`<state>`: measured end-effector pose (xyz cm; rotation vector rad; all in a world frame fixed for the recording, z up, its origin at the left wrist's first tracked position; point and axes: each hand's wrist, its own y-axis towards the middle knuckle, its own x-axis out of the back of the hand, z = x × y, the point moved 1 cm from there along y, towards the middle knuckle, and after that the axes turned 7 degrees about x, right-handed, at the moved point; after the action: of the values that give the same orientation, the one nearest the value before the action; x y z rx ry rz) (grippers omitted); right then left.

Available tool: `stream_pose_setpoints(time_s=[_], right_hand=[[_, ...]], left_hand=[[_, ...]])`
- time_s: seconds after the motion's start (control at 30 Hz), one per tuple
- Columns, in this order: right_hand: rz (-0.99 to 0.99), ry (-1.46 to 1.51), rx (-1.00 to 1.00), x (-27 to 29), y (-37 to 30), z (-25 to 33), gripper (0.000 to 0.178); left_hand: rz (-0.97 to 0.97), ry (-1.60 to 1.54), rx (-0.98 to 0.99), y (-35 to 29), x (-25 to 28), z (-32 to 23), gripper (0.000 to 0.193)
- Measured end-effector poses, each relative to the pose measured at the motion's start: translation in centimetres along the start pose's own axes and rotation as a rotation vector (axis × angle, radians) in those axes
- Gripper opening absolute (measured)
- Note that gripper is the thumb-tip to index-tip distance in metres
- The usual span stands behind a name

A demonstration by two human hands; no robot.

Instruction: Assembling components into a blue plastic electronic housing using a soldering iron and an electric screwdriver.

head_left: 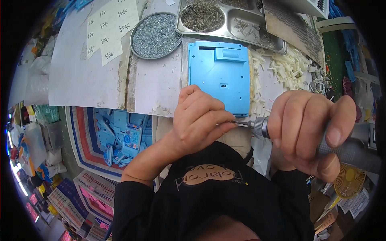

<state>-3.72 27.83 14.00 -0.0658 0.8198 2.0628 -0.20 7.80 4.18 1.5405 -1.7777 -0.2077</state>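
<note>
My right hand (307,130) is wrapped round a grey electric screwdriver (350,154), held level with its metal collar and thin bit (242,124) pointing left. The thumb and forefinger of my left hand (201,116) pinch together at the bit's tip. Whatever sits between those fingertips is too small and hidden to make out. Just beyond both hands, a light-blue plastic housing (215,86) lies flat on the table, with a raised block near its far edge and a small rectangular slot. My left knuckles overlap its near left corner.
A round tray of small silvery screws (157,36) stands at the far left of the housing. Behind it is a metal compartment tray (241,24) with springs. Cream plastic parts (287,70) lie piled at the right. A striped bag (82,140) of blue parts stands below the table's left edge.
</note>
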Motion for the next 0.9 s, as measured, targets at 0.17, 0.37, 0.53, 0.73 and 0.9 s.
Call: stream_pose_setpoints(time_s=[0.17,0.37,0.53,0.73,0.9], right_hand=[[0.015,0.028,-0.022,-0.2,0.2,-0.4,0.024],[-0.032,-0.05,0.041,0.2,-0.4,0.5,0.024],[-0.047,-0.123,-0.017,2.5,-4.0,0.0,0.031],[-0.087,-0.169,-0.052,2.3,-5.6,-1.2,0.028],[-0.002,-0.258,-0.02,2.5,-5.3,-2.6,0.023]], left_hand=[[-0.002,0.001,0.032,0.1,0.0,-0.2,0.026],[0.069,0.131,0.108,0.5,-0.1,0.3,0.022],[0.134,0.177,0.164,0.4,2.1,2.5,0.022],[0.243,0.15,0.053,1.2,0.5,3.4,0.018],[0.289,0.194,0.099,0.7,0.3,3.4,0.018]])
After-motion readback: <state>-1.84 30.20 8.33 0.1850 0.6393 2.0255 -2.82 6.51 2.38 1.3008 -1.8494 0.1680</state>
